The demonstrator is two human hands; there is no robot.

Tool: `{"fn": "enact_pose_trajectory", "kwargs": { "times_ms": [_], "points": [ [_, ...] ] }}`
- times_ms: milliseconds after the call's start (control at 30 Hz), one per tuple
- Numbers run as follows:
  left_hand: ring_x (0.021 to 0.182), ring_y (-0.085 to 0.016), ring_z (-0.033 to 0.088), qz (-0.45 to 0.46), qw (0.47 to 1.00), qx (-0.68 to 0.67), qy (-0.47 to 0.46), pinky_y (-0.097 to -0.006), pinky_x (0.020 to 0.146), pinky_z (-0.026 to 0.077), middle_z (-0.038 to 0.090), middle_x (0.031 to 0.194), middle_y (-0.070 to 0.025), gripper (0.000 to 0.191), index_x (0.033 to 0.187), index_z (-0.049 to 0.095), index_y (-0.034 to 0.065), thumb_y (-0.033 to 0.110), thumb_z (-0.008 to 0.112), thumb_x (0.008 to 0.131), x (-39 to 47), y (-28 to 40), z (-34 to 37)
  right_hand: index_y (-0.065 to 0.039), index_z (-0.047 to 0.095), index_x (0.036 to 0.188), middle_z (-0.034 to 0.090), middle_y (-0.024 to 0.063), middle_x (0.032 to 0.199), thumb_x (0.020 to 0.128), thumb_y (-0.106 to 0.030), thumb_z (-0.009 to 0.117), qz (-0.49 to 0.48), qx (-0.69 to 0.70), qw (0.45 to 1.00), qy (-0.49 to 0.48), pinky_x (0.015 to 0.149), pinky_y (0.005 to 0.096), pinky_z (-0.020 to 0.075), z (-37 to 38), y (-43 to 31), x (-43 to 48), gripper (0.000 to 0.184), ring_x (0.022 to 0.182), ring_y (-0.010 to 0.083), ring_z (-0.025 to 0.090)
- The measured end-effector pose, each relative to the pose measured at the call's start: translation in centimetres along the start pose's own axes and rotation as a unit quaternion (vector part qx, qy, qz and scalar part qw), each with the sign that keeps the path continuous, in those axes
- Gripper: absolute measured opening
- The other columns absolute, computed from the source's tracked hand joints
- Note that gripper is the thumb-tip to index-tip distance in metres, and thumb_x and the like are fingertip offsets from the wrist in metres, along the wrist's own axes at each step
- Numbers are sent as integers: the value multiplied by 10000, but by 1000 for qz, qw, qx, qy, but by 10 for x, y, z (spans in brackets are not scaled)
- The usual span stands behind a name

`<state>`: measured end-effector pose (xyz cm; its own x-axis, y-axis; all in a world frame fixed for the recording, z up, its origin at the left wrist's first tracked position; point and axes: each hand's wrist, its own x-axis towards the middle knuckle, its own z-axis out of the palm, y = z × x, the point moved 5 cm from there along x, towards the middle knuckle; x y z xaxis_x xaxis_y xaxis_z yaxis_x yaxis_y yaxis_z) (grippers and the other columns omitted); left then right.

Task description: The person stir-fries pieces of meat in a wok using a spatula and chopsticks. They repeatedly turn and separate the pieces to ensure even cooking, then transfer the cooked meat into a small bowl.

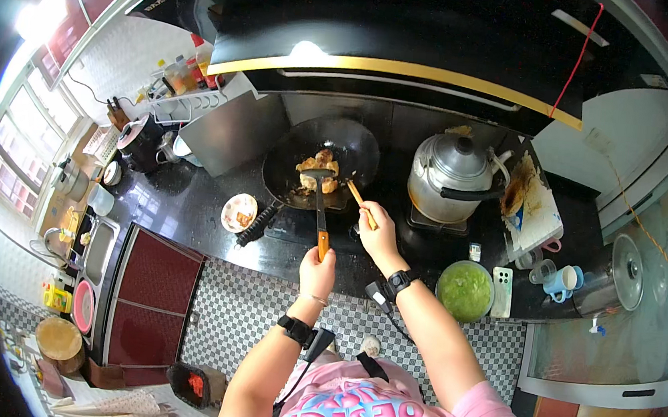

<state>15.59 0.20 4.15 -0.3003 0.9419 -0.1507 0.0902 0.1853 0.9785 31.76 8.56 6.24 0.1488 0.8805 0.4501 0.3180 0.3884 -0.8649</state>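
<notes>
My left hand [317,272] grips the wooden handle of a metal spatula [320,213]. The spatula's blade lies on browned pieces of food [325,185] in a dark wok [352,144] on the stove. Its black handle [257,225] points toward the front left. Held in my right hand [378,236] is a slim wooden utensil [362,200], its tip near the wok's right side; I cannot tell its exact kind. Left of the wok handle, a small patterned bowl [239,212] contains a little brown food.
A metal kettle [454,178] stands on the right burner. Near the counter's front edge are a bowl of green food in liquid [465,291] and a phone [502,292]. Blue mugs [559,282] stand farther right. The range hood [398,40] hangs above; a sink [102,252] is at left.
</notes>
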Motion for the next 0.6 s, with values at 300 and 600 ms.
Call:
{"fn": "enact_pose_trajectory", "kwargs": {
  "times_ms": [300,600],
  "points": [
    [602,-79,479,-28,995,-91,-6,-237,541,396,547,667,-6,442,805,582,10,411,477,960,5,2,7,-10,511,1066,524,180,1177,860,-91,544,-210,5,966,-148,825,381,522,-5,-92,-40,224,956,354,597],
    [676,-75,533,-15,985,-161,-55,-218,591,431,597,768,-18,414,906,595,-3,381,457,975,8,11,13,-26,515,948,597,151,1071,838,-68,600,-128,115,971,-165,783,380,503,8,-72,-53,145,919,346,608]
  ]
}}
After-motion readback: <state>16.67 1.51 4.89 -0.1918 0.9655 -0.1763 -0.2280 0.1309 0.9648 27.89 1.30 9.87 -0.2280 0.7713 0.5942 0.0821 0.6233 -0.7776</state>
